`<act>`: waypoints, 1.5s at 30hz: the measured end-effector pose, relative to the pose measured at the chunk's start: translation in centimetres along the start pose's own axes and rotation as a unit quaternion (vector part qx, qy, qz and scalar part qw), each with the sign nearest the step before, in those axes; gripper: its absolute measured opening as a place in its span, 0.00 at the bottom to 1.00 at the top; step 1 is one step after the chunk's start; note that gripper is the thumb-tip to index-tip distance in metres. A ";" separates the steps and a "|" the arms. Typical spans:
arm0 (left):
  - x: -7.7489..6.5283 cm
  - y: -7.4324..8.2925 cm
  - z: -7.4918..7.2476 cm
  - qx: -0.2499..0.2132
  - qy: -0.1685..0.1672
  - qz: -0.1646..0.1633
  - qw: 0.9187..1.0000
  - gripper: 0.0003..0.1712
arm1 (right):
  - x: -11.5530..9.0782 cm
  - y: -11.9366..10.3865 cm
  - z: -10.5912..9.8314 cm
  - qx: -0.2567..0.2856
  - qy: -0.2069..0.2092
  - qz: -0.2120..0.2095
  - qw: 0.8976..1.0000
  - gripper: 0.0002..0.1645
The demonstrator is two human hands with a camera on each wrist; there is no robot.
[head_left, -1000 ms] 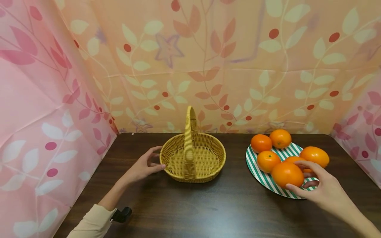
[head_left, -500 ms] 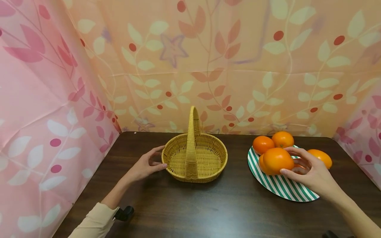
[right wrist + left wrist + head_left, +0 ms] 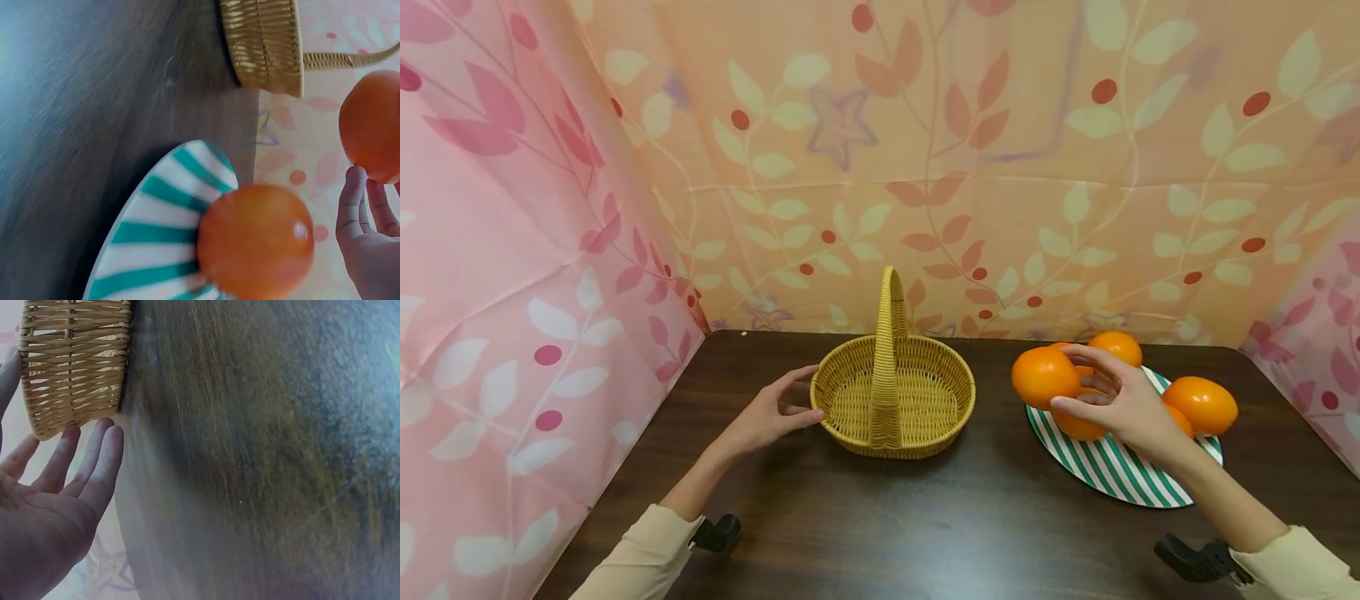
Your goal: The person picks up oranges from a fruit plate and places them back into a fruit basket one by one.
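A yellow wicker basket (image 3: 925, 446) with a tall arched handle stands upright on the dark table, with nothing inside it. At its left end, my left hand (image 3: 771, 417) touches the rim and side with extended fingertips and thumb, as the left wrist view also shows. My right hand (image 3: 1127, 408) holds a smooth, glossy orange (image 3: 1042, 377) between thumb and fingers, raised over the left edge of a green-and-white striped plate (image 3: 1138, 482). Several other orange fruits lie on that plate, partly hidden by the hand; an oblong one (image 3: 1201, 405) sits at its right side.
The dark wooden table (image 3: 880, 517) stretches in front of the basket and between it and the plate. Floral cloth (image 3: 925, 150) hangs behind and at both sides. A black wrist strap device (image 3: 1195, 560) sits beneath the right sleeve.
My right hand has lifted the orange off the plate and carried it left and upward. The left hand stays at the basket's end. The head view has shifted slightly.
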State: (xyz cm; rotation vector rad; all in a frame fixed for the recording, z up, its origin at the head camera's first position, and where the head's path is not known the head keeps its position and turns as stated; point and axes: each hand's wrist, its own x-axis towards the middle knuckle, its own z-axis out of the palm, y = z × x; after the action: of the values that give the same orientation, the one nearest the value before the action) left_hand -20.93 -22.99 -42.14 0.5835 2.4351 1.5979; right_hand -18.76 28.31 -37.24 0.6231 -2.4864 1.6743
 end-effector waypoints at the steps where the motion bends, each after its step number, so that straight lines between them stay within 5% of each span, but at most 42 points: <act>1: 0.0 0.0 0.0 0.001 -0.001 0.000 1.000 0.43 | 0.4 0.0 0.3 0.010 -0.001 0.001 1.000 0.37; 16: 0.0 0.0 0.1 0.010 0.003 -0.005 1.000 0.43 | 3.8 1.0 5.2 0.083 -0.028 -0.020 0.996 0.36; 37: 0.0 -0.3 0.2 0.003 0.003 -0.004 1.000 0.43 | 6.3 1.6 10.1 0.048 -0.034 -0.075 0.995 0.38; 45: 0.0 -0.3 0.3 -0.002 0.004 -0.007 1.000 0.43 | 6.5 1.4 11.5 -0.037 -0.025 -0.108 0.993 0.42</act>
State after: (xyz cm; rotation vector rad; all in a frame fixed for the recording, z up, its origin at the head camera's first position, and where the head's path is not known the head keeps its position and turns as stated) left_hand -20.87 -22.91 -42.55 0.5590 2.4364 1.6016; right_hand -23.37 16.54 -41.18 0.8983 -2.4008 1.4994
